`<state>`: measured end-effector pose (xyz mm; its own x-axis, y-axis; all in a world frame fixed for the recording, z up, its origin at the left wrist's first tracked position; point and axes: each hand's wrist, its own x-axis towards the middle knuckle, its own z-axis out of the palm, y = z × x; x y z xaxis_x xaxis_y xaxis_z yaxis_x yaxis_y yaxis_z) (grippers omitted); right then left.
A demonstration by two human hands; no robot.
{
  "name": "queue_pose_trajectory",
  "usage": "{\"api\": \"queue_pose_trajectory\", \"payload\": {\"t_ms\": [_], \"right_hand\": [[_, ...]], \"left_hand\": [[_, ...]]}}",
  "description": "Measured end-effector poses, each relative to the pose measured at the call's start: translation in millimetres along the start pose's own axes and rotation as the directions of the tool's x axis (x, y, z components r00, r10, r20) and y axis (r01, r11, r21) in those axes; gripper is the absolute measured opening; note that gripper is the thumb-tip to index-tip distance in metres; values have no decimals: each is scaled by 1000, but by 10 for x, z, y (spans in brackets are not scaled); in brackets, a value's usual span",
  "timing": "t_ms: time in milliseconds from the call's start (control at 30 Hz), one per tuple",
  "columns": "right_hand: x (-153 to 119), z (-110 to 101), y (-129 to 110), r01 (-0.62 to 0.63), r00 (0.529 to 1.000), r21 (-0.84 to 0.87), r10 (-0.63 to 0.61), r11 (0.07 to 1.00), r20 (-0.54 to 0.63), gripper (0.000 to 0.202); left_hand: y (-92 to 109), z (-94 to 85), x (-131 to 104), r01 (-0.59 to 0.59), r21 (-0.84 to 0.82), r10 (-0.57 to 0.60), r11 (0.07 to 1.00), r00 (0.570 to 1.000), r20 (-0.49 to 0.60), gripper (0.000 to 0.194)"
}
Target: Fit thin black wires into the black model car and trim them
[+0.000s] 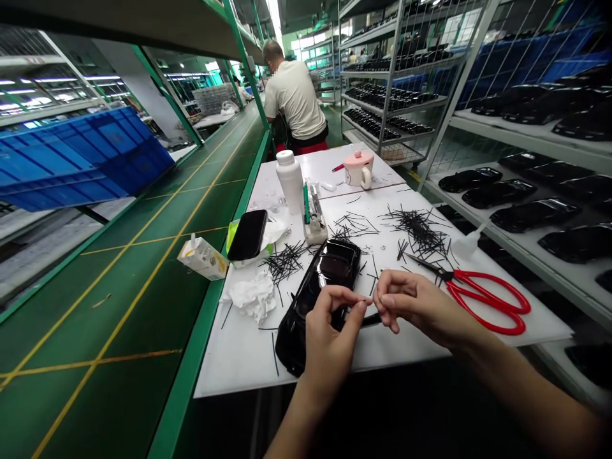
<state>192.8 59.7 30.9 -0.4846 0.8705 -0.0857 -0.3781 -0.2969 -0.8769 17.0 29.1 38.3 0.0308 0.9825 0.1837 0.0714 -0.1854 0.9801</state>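
Both my hands meet above the near part of the white table, fingertips close together. My left hand [335, 325] has thumb and index finger pinched on something too small to make out. My right hand [406, 299] is closed too, thumb against the fingers; what it holds is hidden. Behind and left of my left hand sits a glossy black model car body [329, 264], partly covered by that hand. Thin black strips lie in piles, one [285, 262] left of the car and another [418, 229] at the right. Red-handled scissors [488, 299] lie beside my right hand.
Crumpled tissue [255, 296], a phone [247, 234], a drink carton [203, 258], a white bottle [290, 182] and a lidded mug [357, 169] stand or lie around the table [234, 376]. A green conveyor [143, 280] runs left; racks [540, 140] stand right. A person [296, 95] sits ahead.
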Motion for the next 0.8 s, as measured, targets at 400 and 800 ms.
{"api": "queue_pose_trajectory", "payload": {"t_ms": [400, 800], "right_hand": [[-25, -23, -198, 10, 999, -321, 6, 947, 48, 14], [-8, -36, -306, 14, 988, -487, 62, 873, 140, 20]], "left_hand": [[-22, -31, -29, 11, 104, -18, 994, 997, 75, 15], [-32, -28, -39, 6, 198, -28, 980, 994, 110, 20]]}}
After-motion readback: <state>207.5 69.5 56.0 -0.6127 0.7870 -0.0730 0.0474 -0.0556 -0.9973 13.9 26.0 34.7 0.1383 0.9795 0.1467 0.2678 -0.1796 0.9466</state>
